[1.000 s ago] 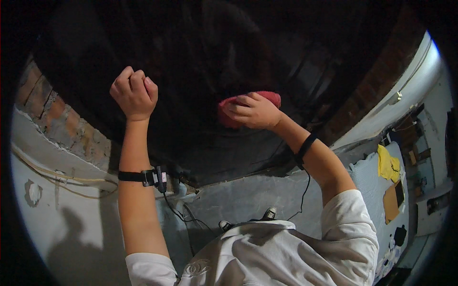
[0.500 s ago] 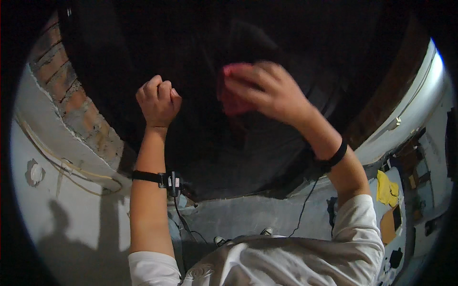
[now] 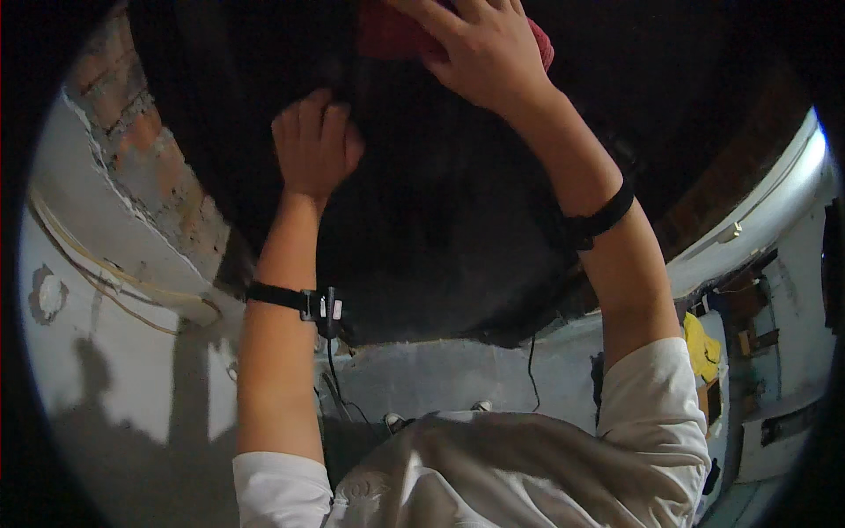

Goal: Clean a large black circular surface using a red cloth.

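Observation:
A large, dark, slightly shiny surface (image 3: pixel 422 255) fills the space in front of me. Up at the top edge of the view, my right hand (image 3: pixel 488 53) presses a red cloth (image 3: pixel 385 35) against it. Its fingers spread over the cloth and partly leave the view; a bunched bit of cloth shows on the right of the hand. To the lower left, my left hand (image 3: pixel 317 141) is closed, knuckles up, against the dark surface. Whatever its fingers may grip is hidden in shadow. Black straps with small devices sit on both forearms.
Bare brick and a rough plaster edge (image 3: pixel 145 132) border the dark surface on the left. Cables (image 3: pixel 97 277) run along the pale wall. A thin black cord (image 3: pixel 532 374) hangs toward the grey floor (image 3: pixel 458 374). At right, a yellow cloth (image 3: pixel 701 349) lies among cluttered things.
My right hand has moved up and away with the red cloth, partly out of view. My left hand sits a little higher and further right in the picture, still closed.

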Demonstrator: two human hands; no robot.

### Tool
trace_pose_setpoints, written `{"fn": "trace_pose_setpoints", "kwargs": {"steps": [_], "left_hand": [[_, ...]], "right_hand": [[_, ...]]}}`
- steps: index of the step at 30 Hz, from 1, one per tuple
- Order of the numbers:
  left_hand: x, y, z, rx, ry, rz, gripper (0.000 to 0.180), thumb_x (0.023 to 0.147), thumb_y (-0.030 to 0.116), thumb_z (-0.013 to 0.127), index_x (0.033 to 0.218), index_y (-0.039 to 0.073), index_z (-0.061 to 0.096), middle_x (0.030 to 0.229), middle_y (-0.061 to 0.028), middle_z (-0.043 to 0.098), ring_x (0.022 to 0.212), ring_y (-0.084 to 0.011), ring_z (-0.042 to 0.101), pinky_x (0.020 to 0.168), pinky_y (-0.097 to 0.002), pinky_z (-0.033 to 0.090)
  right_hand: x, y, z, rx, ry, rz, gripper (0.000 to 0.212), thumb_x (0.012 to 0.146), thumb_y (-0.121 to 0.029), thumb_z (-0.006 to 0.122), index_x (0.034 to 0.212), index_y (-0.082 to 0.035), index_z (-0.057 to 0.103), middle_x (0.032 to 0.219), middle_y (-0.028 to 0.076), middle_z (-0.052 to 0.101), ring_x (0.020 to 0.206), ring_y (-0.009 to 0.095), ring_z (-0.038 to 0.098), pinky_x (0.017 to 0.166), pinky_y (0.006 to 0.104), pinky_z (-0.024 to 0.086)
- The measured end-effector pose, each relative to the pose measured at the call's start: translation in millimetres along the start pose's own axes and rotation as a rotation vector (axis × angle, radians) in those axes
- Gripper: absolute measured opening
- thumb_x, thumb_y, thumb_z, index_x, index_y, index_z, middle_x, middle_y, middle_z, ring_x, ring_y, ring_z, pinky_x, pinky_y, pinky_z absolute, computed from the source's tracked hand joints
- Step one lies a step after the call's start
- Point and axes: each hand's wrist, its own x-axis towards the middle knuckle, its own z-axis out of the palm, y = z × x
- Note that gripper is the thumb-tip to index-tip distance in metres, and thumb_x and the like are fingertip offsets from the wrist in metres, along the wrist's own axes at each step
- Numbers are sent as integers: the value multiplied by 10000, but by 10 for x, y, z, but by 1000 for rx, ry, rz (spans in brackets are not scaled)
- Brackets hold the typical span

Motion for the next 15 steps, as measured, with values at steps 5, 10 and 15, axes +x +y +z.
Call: {"fn": "trace_pose_setpoints", "kwargs": {"steps": [5,10,15], "left_hand": [[49,-48,73,31,-4,-9,214,993,325,534,1042,174,678,1251,-64,630,1106,-305,596,954,-472,445],[51,-98,116,-90,110,50,347,1050,425,417,974,188,659,1219,-30,622,1101,-256,599,963,-450,444],[64,-42,118,-105,110,80,409,1066,447,354,927,194,644,1173,-16,606,1083,-232,596,971,-434,437]], "right_hand": [[-477,-337,122,26,-147,-20,828,760,-154,861,1529,-221,561,1540,114,464,1356,400,481,1128,576,441],[-953,-680,444,-11,0,14,660,752,-178,774,1393,-298,669,1412,-28,613,1281,260,583,1042,453,507],[-1452,-967,622,27,-13,33,673,749,-173,759,1403,-305,670,1403,-37,621,1247,247,597,1010,436,521]]}}
